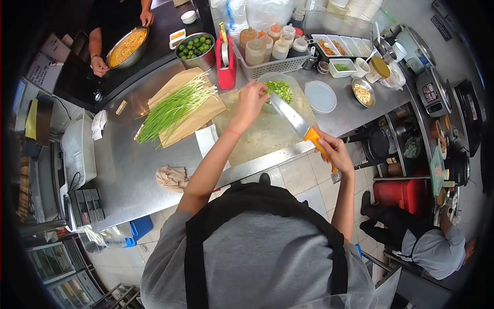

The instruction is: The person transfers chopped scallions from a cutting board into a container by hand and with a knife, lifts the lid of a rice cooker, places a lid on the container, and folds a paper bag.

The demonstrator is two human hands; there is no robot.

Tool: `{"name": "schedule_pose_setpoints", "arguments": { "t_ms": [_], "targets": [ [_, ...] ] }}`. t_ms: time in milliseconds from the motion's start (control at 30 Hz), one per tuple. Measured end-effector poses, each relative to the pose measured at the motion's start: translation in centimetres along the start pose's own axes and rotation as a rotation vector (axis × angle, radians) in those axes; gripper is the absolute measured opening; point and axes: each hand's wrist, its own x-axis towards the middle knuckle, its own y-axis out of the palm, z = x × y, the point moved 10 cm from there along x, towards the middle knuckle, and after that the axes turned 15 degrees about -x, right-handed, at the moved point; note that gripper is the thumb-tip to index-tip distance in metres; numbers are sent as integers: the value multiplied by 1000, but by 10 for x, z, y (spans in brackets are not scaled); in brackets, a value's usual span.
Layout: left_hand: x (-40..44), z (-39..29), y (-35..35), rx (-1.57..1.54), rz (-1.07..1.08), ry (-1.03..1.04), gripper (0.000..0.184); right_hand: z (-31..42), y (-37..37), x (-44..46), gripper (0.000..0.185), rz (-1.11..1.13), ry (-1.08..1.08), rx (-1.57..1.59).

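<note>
My right hand (334, 153) is wrapped round the orange handle of a kitchen knife (292, 117). Its broad blade points away from me, with the tip over a clear tub of chopped green onions (280, 92). Beside the tip, at the tub's left rim, my left hand (252, 99) has its fingers drawn together; whatever they pinch is too small to make out. Under both hands lies a pale cutting board (247, 147) with a few green scraps. A bunch of whole green onions (177, 110) rests on brown paper (206, 110) to the left.
A round lid (320, 97) lies right of the tub. Behind are a basket of sauce bottles (272, 64), a bowl of limes (195, 51) and a red holder (226, 72). Crumpled paper (171, 177) sits near the front edge. Another person's hand (99, 66) holds a bowl (128, 47) across the counter.
</note>
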Motion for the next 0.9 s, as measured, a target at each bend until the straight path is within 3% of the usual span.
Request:
{"name": "schedule_pose_setpoints", "arguments": {
  "t_ms": [67,167,200,267,367,667,767,900],
  "targets": [
    [20,-3,11,5,30,35,17,20,-18,0,35,-131,-4,-146],
    [27,17,32,375,187,-107,12,34,-29,-1,35,-269,-5,-333],
    [27,17,34,372,192,-96,12,36,-31,0,35,-303,-4,-391],
    [23,19,38,365,201,-81,13,32,-29,2,36,-301,20,-386],
    [21,-4,35,209,13,196,17,24,-23,5,36,-320,-4,-371],
    [-1,-1,49,185,97,236,27,23,-22,9,36,-386,-14,-218],
    [2,-21,43,195,0,380,30,20,-18,10,36,-359,3,-220],
    [-3,-15,52,248,75,399,29,22,-14,10,36,-348,16,-183]
  ]
}}
